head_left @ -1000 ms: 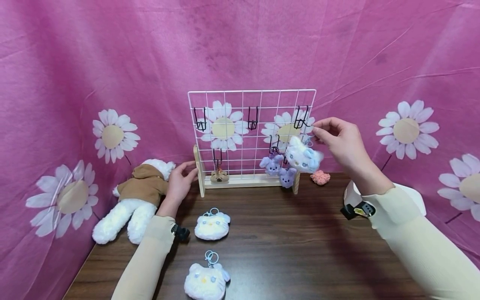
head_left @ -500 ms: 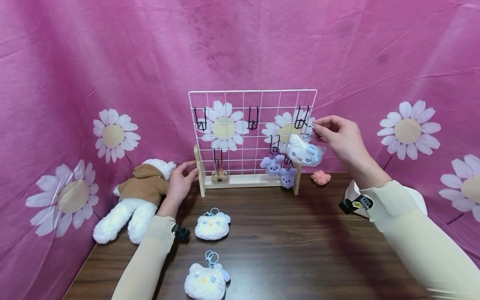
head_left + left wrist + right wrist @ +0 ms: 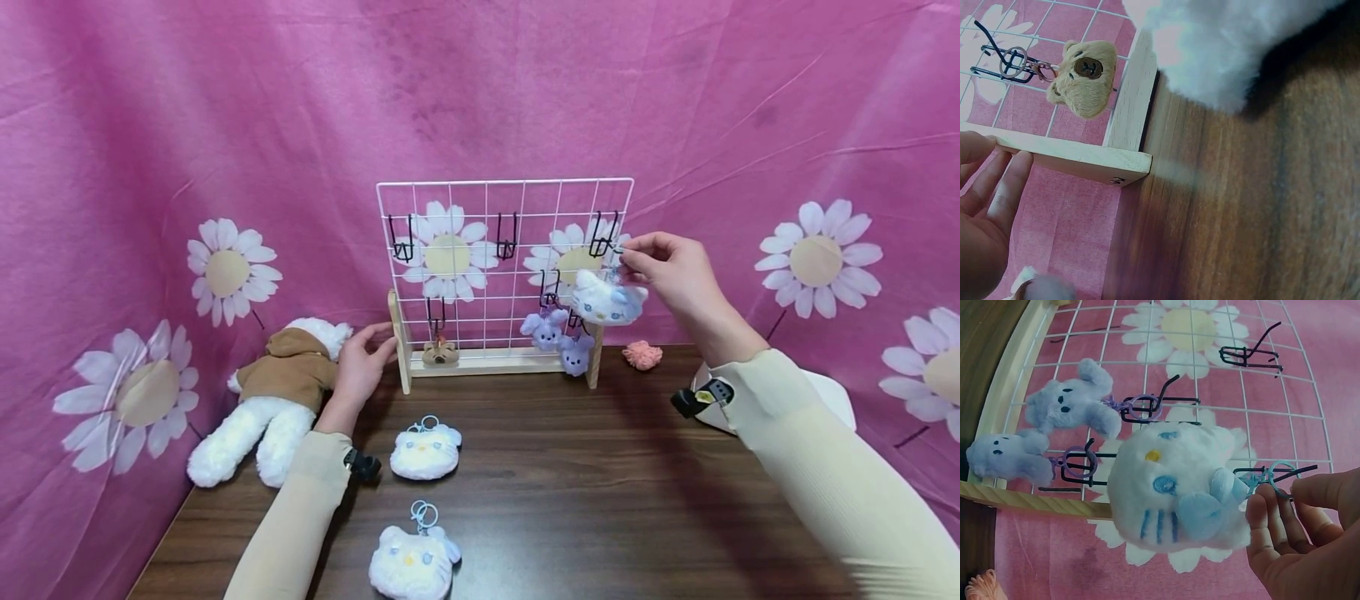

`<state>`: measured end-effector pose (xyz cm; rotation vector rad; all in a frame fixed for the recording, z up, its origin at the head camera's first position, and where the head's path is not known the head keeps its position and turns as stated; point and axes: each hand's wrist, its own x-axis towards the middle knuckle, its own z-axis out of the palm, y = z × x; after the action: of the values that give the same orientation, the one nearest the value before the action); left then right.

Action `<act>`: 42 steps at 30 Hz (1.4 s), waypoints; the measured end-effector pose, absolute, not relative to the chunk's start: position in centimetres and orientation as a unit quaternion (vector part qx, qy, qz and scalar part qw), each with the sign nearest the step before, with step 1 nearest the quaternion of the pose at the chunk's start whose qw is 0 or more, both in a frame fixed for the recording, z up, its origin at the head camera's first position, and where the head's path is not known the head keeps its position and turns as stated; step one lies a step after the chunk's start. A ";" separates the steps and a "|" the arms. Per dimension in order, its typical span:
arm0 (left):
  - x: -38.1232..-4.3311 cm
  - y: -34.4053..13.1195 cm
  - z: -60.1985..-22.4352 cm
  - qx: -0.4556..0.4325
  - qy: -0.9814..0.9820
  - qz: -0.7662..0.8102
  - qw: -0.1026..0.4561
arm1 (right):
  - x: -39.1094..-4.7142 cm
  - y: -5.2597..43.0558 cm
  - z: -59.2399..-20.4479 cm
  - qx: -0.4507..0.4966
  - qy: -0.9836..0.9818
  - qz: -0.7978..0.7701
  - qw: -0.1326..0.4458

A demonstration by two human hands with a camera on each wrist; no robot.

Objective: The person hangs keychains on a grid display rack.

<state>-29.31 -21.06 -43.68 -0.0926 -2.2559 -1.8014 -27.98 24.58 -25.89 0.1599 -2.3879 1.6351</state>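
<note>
My right hand (image 3: 671, 267) pinches the pale blue ring (image 3: 1282, 461) of a white plush cat keychain (image 3: 609, 302) with a light blue bow. In the right wrist view the ring overlaps the tip of the black upper right hook (image 3: 1307, 469) on the white wire grid rack (image 3: 502, 181). Below the ring, the cat hangs in front of the grid. Fingertips of my left hand (image 3: 362, 367) rest against the outer side of the rack's left wooden post (image 3: 1079, 153), the fingers nearly straight in the left wrist view.
Two purple plush keychains (image 3: 545, 330) and a brown bear keychain (image 3: 1088, 78) hang on lower hooks. Two more white cat keychains (image 3: 425, 452) lie on the table. A large plush toy (image 3: 288, 375) lies left, a coral fluffy item (image 3: 642, 355) right, and a white object (image 3: 828, 396) behind my right sleeve.
My right hand has shifted slightly left toward the upper right hook, and the cat keychain has swung and risen a little. My left hand has kept its place at the post.
</note>
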 end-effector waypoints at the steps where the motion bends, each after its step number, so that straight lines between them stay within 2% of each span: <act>1: -29.3 -21.1 -43.7 -0.032 -0.775 -0.618 0.126 | -28.1 24.6 -25.9 0.054 -0.818 0.560 0.121; 15: -29.5 -21.3 -43.9 -0.027 -0.785 -0.604 0.132 | -29.9 24.2 -26.2 0.042 -0.819 0.562 0.105; 30: -29.3 -21.2 -43.9 -0.031 -0.782 -0.609 0.129 | -31.3 23.8 -26.4 0.033 -0.829 0.543 0.128; 42: -29.4 -21.0 -44.0 -0.031 -0.780 -0.611 0.130 | -30.9 24.1 -26.3 0.023 -0.834 0.535 0.133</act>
<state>-29.38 -20.96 -43.96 -0.0899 -2.2669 -1.7758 -30.90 24.10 -26.33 0.0676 -2.4201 1.5519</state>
